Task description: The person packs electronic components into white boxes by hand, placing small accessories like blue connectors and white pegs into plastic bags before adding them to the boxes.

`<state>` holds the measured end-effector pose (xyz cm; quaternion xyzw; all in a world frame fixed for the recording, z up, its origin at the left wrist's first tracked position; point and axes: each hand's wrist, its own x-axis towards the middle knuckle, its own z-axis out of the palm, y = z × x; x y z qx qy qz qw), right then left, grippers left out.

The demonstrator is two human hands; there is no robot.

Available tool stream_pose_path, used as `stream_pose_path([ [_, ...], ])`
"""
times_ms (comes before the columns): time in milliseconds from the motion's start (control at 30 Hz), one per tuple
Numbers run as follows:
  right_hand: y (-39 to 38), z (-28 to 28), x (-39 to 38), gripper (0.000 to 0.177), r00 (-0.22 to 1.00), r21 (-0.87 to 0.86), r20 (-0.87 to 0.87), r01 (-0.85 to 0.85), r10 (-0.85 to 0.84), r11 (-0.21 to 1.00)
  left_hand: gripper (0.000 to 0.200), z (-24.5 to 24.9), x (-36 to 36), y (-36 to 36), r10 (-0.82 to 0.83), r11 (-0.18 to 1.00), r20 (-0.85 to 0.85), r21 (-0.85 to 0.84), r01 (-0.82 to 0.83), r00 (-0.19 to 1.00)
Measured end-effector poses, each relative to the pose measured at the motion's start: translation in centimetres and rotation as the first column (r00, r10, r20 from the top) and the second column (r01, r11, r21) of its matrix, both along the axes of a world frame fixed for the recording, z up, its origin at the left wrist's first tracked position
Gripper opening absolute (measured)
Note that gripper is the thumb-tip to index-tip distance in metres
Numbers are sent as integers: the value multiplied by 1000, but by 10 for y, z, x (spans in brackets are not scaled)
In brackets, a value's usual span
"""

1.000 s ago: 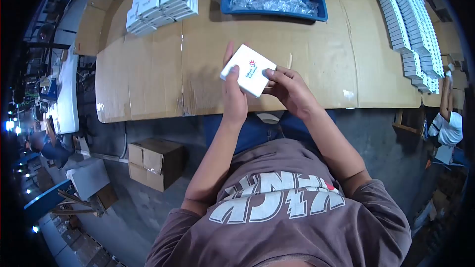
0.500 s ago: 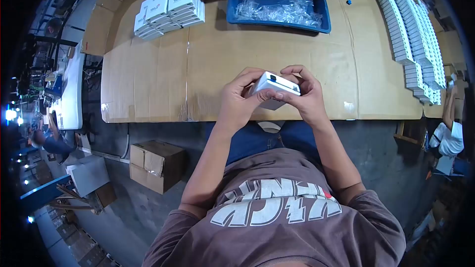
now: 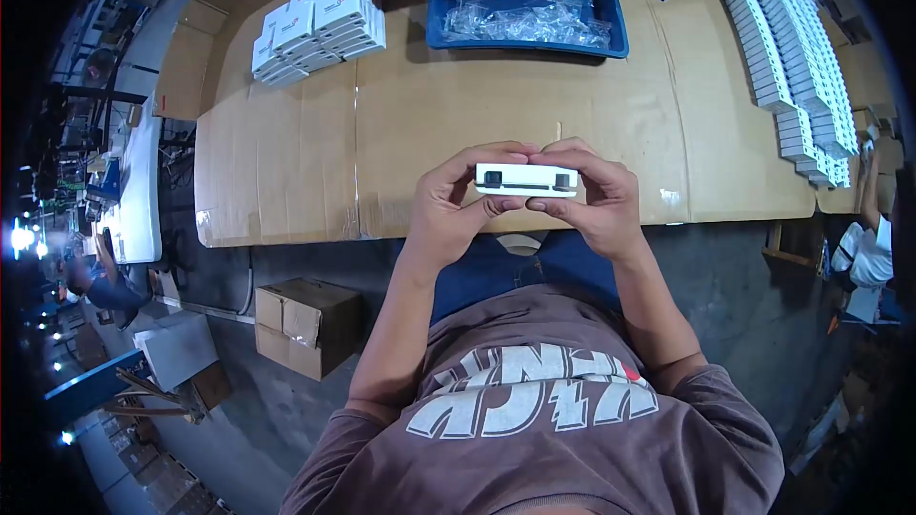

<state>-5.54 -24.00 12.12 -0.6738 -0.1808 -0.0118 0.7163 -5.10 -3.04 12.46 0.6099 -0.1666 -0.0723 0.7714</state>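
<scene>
Cardboard covered the table (image 3: 458,105), its right edge lined with stacked white units (image 3: 801,67), its far-left corner holding a smaller pile (image 3: 320,24) and its far edge three trays (image 3: 530,49). Left hand (image 3: 447,205) and right hand (image 3: 611,200) gripped one white case (image 3: 525,173), unstacked, above the near edge.
</scene>
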Motion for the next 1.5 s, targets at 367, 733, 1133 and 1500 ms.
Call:
stream_pose_path([
  [367, 8, 3, -1, 40, 987, -71, 154, 49, -38, 996, 36, -2, -4, 6, -20, 996, -39, -87, 17, 999],
  [733, 18, 4, 3, 33, 990, -119, 131, 56, -40, 991, 32, -6, -2, 16, -4, 998, -51, -68, 0, 999],
  [1133, 12, -2, 9, 39, 999, -29, 14, 47, -47, 998, 32, 9, -8, 7, 72, 996, -130, -34, -77, 989],
  [1500, 21, -3, -7, 81, 932, -318, 122, 361, -340, 876, 38, -2, -6, -17, 221, 974, -186, 94, -207, 957],
])
